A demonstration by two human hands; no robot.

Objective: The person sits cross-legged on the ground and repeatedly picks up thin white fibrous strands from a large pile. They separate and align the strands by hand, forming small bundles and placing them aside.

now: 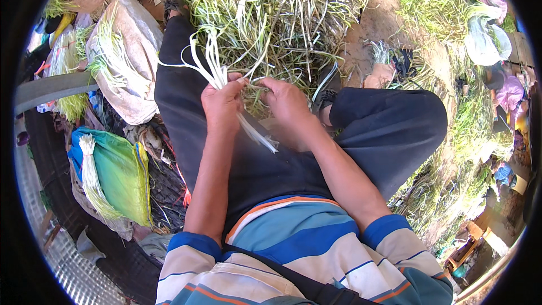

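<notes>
My left hand point(223, 98) is closed around a small bunch of pale green-white plant stalks point(215, 65), whose longer ends fan out above the fist while trimmed-looking ends stick out below over my lap. Close to its right, my right hand point(283, 96) pinches a thin stalk between thumb and forefinger near the left thumb. Beyond both hands, a large heap of loose green and whitish stalks point(275, 12) lies between my feet. To the left, more pale stalks point(120, 59) rest on a whitish sack point(139, 25). A tied bundle of white stalks point(91, 173) lies on a green and yellow woven sack point(123, 169).
Another tied bundle point(65, 59) lies at the far left beside a curved grey bar point(55, 89). Loose green leaves point(470, 123) cover ground at the right. People point(510, 93) sit along the right rim, near a clear plastic bag point(487, 42). My bent leg point(389, 127) lies right of the heap.
</notes>
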